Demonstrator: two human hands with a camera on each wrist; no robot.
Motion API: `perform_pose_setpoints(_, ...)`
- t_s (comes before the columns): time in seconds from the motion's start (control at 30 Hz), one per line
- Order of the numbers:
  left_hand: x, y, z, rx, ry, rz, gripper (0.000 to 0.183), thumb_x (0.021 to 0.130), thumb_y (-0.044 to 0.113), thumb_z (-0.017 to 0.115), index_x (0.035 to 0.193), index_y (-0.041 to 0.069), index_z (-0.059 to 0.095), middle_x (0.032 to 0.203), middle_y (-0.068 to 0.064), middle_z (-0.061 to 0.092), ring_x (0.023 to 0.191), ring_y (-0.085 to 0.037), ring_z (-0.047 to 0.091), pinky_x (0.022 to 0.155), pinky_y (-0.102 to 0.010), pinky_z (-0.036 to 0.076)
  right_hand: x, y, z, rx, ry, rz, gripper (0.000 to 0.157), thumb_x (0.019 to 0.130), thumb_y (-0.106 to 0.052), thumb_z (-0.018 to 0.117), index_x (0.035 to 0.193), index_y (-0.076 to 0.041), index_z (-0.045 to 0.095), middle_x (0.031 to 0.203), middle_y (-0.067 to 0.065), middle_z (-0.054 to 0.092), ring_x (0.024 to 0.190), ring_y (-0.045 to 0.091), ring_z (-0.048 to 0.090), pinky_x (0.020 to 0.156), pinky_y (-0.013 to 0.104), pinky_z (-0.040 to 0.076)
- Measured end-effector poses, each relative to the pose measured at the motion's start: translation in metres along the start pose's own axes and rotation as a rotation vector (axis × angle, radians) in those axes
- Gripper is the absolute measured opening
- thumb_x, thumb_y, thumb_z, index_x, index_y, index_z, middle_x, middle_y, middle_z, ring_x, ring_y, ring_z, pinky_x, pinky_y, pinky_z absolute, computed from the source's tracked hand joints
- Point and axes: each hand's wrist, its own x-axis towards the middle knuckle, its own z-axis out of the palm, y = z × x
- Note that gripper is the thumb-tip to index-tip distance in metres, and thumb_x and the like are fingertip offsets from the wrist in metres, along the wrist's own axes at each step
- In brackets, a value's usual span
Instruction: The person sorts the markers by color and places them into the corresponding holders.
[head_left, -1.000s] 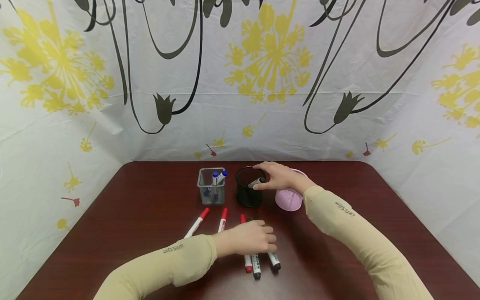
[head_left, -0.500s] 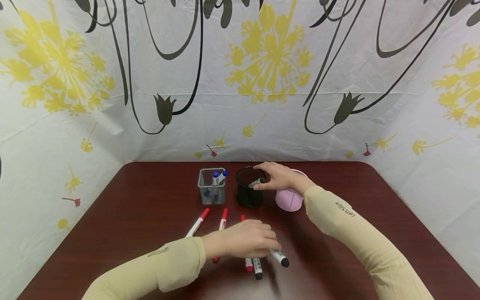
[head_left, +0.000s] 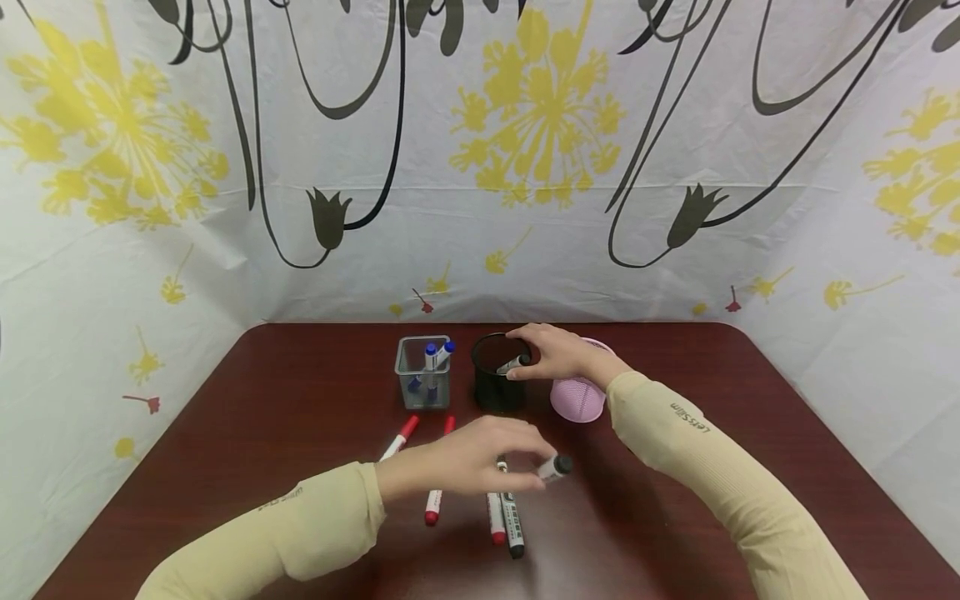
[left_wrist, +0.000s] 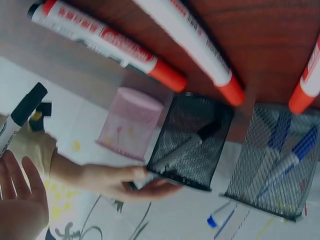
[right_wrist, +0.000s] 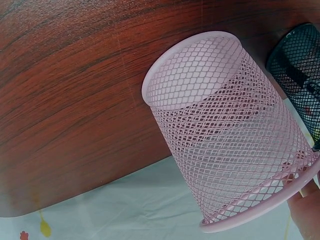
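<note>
My left hand pinches a black-capped marker between thumb and fingers, above the table. Below it, a red-capped marker lies beside a black-capped marker; the hand partly hides them. Two more red-capped markers lie further left, one crossed by my left hand. At the back, my right hand holds the rim of a round black mesh pen holder. A marker with a black cap leans inside that holder, as the left wrist view also shows through the mesh.
Left of the black holder stands a square grey mesh pen holder with blue-capped markers in it. A round pink mesh pen holder stands to the right, partly behind my right wrist. A patterned cloth hangs behind the dark red table.
My left hand has lifted the black-capped marker off the table, and its cap end has risen. The right hand has stayed at the black pen holder.
</note>
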Motion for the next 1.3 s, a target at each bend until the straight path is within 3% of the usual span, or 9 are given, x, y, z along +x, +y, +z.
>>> perform_pose_setpoints(0.23, 0.005, 0.003, -0.026, -0.131, 0.118, -0.065, 0.018, 0.078, 0.012, 0.067, 0.095, 0.008, 0.062, 0.086, 0.005, 0.058, 0.082, 0.0, 0.054, 0.073, -0.018, 0.044, 0.0, 0.001, 0.0, 0.002, 0.018, -0.023, 0.07, 0.076, -0.051, 0.06, 0.127, -0.005, 0.046, 0.124, 0.009, 0.047, 0.114, 0.024, 0.041, 0.091, 0.04, 0.033)
perform_pose_setpoints(0.5, 0.008, -0.003, -0.053, -0.139, 0.238, -0.198, 0.019, 0.078, 0.012, 0.067, 0.096, 0.008, 0.061, 0.086, 0.007, 0.06, 0.08, -0.004, 0.056, 0.07, -0.024, 0.045, 0.0, 0.002, 0.001, 0.023, 0.039, -0.061, 0.06, 0.078, -0.037, 0.063, 0.125, -0.003, 0.047, 0.12, 0.01, 0.05, 0.108, 0.024, 0.045, 0.088, 0.039, 0.035)
perform_pose_setpoints(0.67, 0.009, -0.013, -0.066, -0.178, 0.291, -0.299, 0.023, 0.08, 0.012, 0.065, 0.102, 0.006, 0.061, 0.089, 0.004, 0.06, 0.078, -0.009, 0.057, 0.065, -0.026, 0.046, 0.0, 0.002, 0.002, 0.012, 0.047, -0.064, 0.051, 0.075, -0.042, 0.066, 0.113, -0.009, 0.055, 0.097, 0.001, 0.055, 0.087, 0.017, 0.049, 0.074, 0.034, 0.04)
perform_pose_setpoints(0.73, 0.011, -0.018, -0.07, -0.2, 0.305, -0.334, 0.024, 0.081, 0.012, 0.064, 0.103, 0.005, 0.061, 0.089, 0.003, 0.06, 0.078, -0.01, 0.056, 0.068, -0.028, 0.046, 0.001, 0.002, 0.002, 0.008, 0.044, -0.06, 0.049, 0.075, -0.044, 0.065, 0.11, -0.011, 0.055, 0.092, -0.001, 0.053, 0.081, 0.016, 0.048, 0.071, 0.032, 0.039)
perform_pose_setpoints(1.0, 0.012, -0.036, -0.079, -0.223, 0.312, -0.455, 0.023, 0.083, 0.012, 0.061, 0.105, 0.004, 0.059, 0.09, -0.001, 0.06, 0.082, -0.011, 0.056, 0.072, -0.03, 0.046, 0.0, 0.0, 0.001, 0.024, 0.034, -0.039, 0.064, 0.075, -0.049, 0.063, 0.124, -0.009, 0.049, 0.115, 0.006, 0.053, 0.1, 0.018, 0.047, 0.084, 0.037, 0.037)
perform_pose_setpoints(1.17, 0.014, -0.045, -0.082, -0.236, 0.299, -0.547, 0.025, 0.085, 0.009, 0.059, 0.109, 0.001, 0.057, 0.092, -0.007, 0.059, 0.083, -0.018, 0.057, 0.071, -0.029, 0.046, -0.001, -0.001, 0.0, 0.011, 0.01, 0.005, 0.067, 0.076, -0.05, 0.062, 0.126, -0.008, 0.047, 0.121, 0.006, 0.049, 0.106, 0.02, 0.045, 0.087, 0.038, 0.036)
perform_pose_setpoints(1.3, 0.015, -0.053, -0.083, -0.228, 0.293, -0.582, 0.025, 0.085, 0.01, 0.059, 0.108, 0.001, 0.057, 0.092, -0.009, 0.059, 0.083, -0.019, 0.056, 0.071, -0.03, 0.046, -0.001, -0.002, 0.0, 0.012, 0.0, 0.018, 0.068, 0.076, -0.05, 0.061, 0.126, -0.007, 0.047, 0.123, 0.007, 0.048, 0.109, 0.021, 0.044, 0.089, 0.038, 0.035)
